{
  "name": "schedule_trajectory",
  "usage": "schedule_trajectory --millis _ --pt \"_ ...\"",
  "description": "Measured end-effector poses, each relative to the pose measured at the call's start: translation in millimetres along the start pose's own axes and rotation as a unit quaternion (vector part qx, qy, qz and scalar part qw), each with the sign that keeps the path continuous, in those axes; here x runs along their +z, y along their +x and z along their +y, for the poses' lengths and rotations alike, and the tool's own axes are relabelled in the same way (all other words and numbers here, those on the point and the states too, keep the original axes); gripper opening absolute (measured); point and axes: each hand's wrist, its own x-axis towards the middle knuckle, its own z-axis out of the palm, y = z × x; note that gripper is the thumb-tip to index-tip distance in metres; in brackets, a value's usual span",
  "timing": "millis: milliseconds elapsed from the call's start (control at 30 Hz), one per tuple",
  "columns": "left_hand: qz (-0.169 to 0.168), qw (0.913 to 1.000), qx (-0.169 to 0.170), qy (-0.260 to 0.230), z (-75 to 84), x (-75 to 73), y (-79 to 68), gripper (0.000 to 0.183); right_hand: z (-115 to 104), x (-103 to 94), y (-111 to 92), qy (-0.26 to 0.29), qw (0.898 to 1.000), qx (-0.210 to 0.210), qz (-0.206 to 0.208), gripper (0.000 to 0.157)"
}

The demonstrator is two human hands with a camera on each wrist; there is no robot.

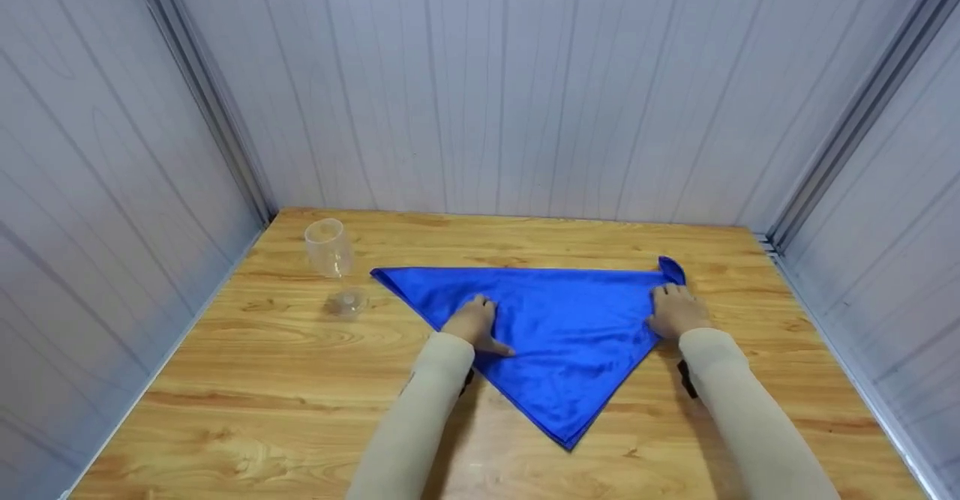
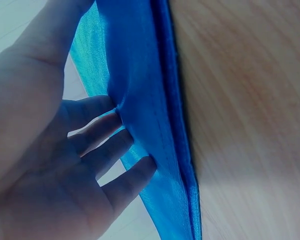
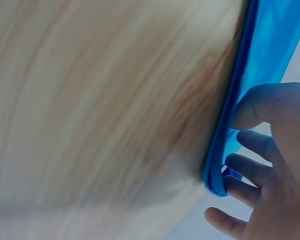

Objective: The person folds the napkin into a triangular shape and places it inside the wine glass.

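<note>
A blue satin-like cloth (image 1: 570,312), folded into a triangle, lies on the wooden table with one point toward me. On its left part rests my left hand (image 1: 475,324); in the left wrist view its spread fingers (image 2: 127,185) press the cloth near the layered edge. My right hand (image 1: 676,312) is at the right corner, where a small flap (image 1: 672,269) of cloth sticks up beyond the fingers. The right wrist view shows that hand's thumb and fingertips (image 3: 240,162) touching the cloth's edge, fingers apart and slightly bent.
A clear stemmed glass (image 1: 328,252) stands upright on the table (image 1: 247,410), left of the cloth's left corner. Pale panel walls (image 1: 480,95) enclose the table at the back and on both sides.
</note>
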Motion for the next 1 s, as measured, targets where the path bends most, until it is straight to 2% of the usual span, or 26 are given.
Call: schedule_trajectory --millis 133,367,767,1000 --pt "-0.003 1.0 -0.004 0.002 0.4 -0.3 -0.2 0.103 13 0.8 -4 0.018 1.0 0.014 -0.005 0.06" --pt "-0.01 0.9999 -0.004 0.011 0.2 -0.2 0.0 0.102 27 -1.5 -9 0.084 0.992 0.041 -0.089 0.067" --pt "-0.021 0.9997 0.007 0.009 -1.8 -7.0 2.2 0.104 20 -12.5 -14 0.081 0.988 0.053 -0.123 0.067" --pt "-0.01 0.9998 0.019 -0.005 -7.4 -6.4 3.3 0.103 16 -13.1 -15 0.076 0.986 0.057 -0.134 0.066"
